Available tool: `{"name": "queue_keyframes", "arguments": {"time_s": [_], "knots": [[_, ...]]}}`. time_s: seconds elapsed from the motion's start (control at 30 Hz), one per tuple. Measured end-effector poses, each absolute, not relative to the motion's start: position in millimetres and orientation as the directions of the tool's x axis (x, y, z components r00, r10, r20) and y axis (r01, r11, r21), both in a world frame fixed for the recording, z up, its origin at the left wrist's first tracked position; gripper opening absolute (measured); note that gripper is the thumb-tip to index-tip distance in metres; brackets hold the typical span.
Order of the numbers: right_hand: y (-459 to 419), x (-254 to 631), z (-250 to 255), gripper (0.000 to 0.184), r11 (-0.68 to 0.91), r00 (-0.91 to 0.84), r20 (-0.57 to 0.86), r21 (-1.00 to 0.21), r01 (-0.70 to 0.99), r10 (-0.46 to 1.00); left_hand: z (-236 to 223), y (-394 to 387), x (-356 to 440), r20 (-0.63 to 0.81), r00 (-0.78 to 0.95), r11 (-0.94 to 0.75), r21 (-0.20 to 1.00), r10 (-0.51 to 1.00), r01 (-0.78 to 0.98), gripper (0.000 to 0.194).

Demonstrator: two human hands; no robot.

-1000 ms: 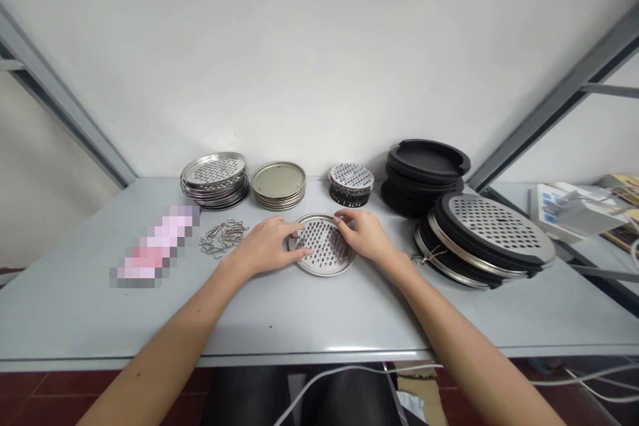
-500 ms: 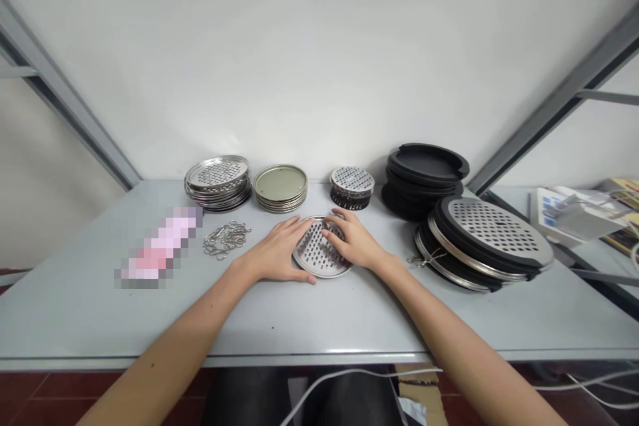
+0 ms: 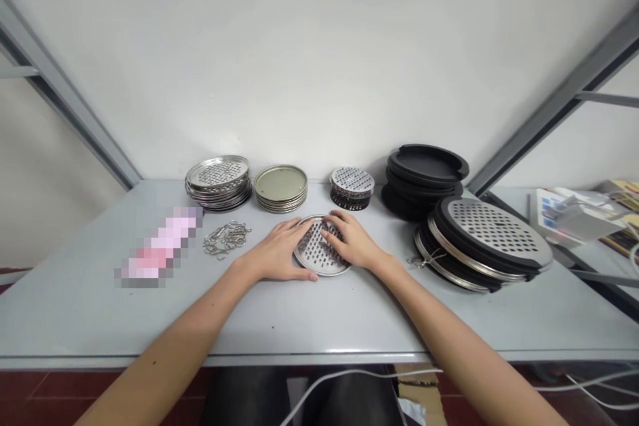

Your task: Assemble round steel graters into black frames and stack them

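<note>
The left hand (image 3: 280, 254) spreads wide along the left edge of a perforated metal disc (image 3: 317, 254); the right hand (image 3: 358, 239) curves over its upper right, whether gripping I cannot tell. The disc lies flat mid-frame on the counter (image 3: 239, 326), round, so without a long axis. It looks light, stiff, perhaps slick; opposite rim edges seem the best hold.

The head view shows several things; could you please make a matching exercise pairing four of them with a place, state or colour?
1. Single rimmed perforated disc
2. Metal clip pile
3. Plain-topped disc stack
4. Black tray stack

A. Olive-coloured top
B. Right of the small perforated discs
C. Left of the left hand
D. Partly covered by left hand and right hand

Pairs: 1-D, 2-C, 3-A, 4-B
</note>
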State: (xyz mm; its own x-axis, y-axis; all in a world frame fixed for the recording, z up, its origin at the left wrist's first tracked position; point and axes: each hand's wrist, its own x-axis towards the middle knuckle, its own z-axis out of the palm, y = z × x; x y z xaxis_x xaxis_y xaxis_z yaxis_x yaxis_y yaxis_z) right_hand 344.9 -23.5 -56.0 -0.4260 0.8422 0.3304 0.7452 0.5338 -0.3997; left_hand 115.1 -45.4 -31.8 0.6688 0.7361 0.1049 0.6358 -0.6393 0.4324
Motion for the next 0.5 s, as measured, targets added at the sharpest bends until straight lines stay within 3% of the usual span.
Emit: {"name": "queue_keyframes", "arguments": {"time_s": [0.5], "knots": [[-26.6, 336.6, -58.9, 0.042, 0.498, -0.358, 0.364, -0.441, 0.747, 0.86, -30.7, -47.5, 116.5, 0.09, 0.674, -0.647, 0.398, 0.733, 0.65, 0.107]]}}
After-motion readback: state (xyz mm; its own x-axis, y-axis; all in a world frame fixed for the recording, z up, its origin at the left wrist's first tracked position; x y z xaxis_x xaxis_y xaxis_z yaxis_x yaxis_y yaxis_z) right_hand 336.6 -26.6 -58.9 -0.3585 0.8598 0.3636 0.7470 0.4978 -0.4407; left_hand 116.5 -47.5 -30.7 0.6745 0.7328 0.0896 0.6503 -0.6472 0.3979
